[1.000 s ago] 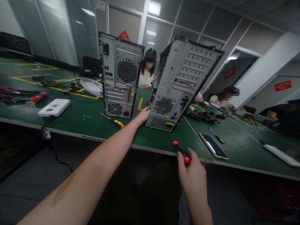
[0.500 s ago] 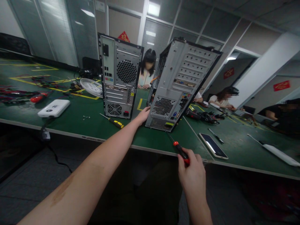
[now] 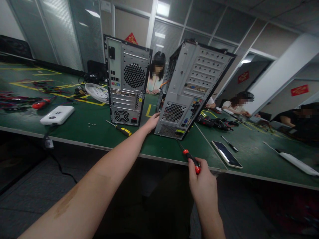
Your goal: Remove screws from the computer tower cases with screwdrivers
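Note:
My right hand (image 3: 203,181) is closed around the red-and-black handle of a screwdriver (image 3: 191,160). Its shaft points up and left, with the tip at the bottom edge of the right computer case (image 3: 171,113). That case stands with its back panel towards me and looks tilted. Against its lower left side, my left hand (image 3: 152,123) grips the case, with the fingertips partly hidden by it. A second computer case (image 3: 128,79) stands upright to the left. In front of it lies a yellow-and-black screwdriver (image 3: 123,130), with several small screws (image 3: 91,124) farther left.
On the green table (image 3: 159,146), a white box-shaped device (image 3: 57,115) with a black cable sits left, near loose wires and a white basket (image 3: 96,92). A phone (image 3: 226,154), a pen (image 3: 229,143) and black cables (image 3: 219,123) lie right. Several people sit beyond.
My right hand and the screwdriver handle have shifted slightly left and up, while the tip stays at the case's bottom edge. My left hand and both cases have not visibly moved.

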Available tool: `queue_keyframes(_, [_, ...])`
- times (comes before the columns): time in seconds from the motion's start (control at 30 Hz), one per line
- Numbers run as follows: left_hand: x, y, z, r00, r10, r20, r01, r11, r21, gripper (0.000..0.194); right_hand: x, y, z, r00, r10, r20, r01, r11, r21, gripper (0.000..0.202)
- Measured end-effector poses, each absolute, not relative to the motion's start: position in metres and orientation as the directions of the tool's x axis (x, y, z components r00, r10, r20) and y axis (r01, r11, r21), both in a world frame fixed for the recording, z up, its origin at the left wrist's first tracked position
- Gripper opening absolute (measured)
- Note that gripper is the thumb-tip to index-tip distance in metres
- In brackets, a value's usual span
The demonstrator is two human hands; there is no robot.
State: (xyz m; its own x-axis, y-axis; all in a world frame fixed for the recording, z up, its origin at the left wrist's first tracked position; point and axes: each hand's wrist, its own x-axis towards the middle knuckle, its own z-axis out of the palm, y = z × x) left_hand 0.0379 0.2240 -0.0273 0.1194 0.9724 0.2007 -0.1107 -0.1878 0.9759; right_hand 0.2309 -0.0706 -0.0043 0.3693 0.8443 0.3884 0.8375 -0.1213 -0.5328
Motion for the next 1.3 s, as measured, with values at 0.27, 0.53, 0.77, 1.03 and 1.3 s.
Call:
queue_keyframes(0.27, [0.039, 0.218, -0.022, 0.112, 0.969, 0.222, -0.130, -0.207, 0.970, 0.053, 0.233, -0.069, -0.005, 0.379, 0.838, 0.392, 0.867, -0.173, -0.468, 0.046])
queue_keyframes(0.53, [0.038, 0.219, -0.024, 0.121, 0.970, 0.211, -0.140, -0.194, 0.971, 0.057, 0.239, -0.071, -0.015, 0.258, 0.794, 0.550, 0.924, -0.036, -0.382, 0.040])
queue_keyframes(0.77, [0.039, 0.224, -0.027, 0.118, 0.970, 0.214, -0.140, -0.197, 0.970, 0.057, 0.236, -0.071, -0.010, 0.270, 0.797, 0.541, 0.902, -0.013, -0.431, 0.045])
queue_keyframes(1.03, [0.039, 0.225, -0.029, 0.117, 0.967, 0.225, -0.131, -0.210, 0.969, 0.059, 0.231, -0.067, -0.004, 0.461, 0.841, 0.282, 0.808, -0.266, -0.526, 0.052])
queue_keyframes(1.3, [0.039, 0.225, -0.029, 0.133, 0.962, 0.240, -0.150, -0.220, 0.964, 0.056, 0.234, -0.069, -0.008, 0.381, 0.798, 0.468, 0.859, -0.118, -0.499, 0.055])
